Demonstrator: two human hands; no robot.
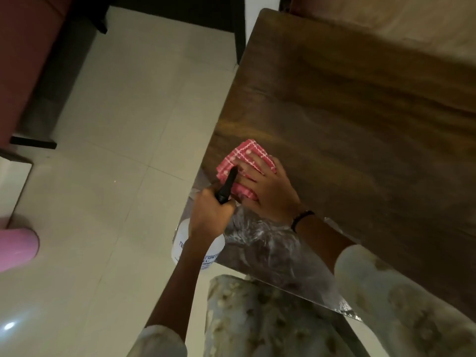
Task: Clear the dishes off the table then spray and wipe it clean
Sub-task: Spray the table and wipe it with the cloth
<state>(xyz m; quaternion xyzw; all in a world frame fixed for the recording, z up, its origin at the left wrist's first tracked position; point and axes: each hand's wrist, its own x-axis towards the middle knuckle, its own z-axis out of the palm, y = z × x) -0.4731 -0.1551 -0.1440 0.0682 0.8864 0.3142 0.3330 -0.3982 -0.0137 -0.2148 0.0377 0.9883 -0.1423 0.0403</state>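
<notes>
Head cam: right hand [268, 194] is pressing the cloth [243, 161] flat-fingered on the bench [360, 112], left hand [210, 215] is gripping the spray bottle [198, 244], which could clip the near edge.

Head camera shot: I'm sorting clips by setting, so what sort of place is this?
Probably a home dining area. A wooden table stands on a pale tiled floor; the right hand presses a red checked cloth on it, and the left hand holds a spray bottle.
</notes>
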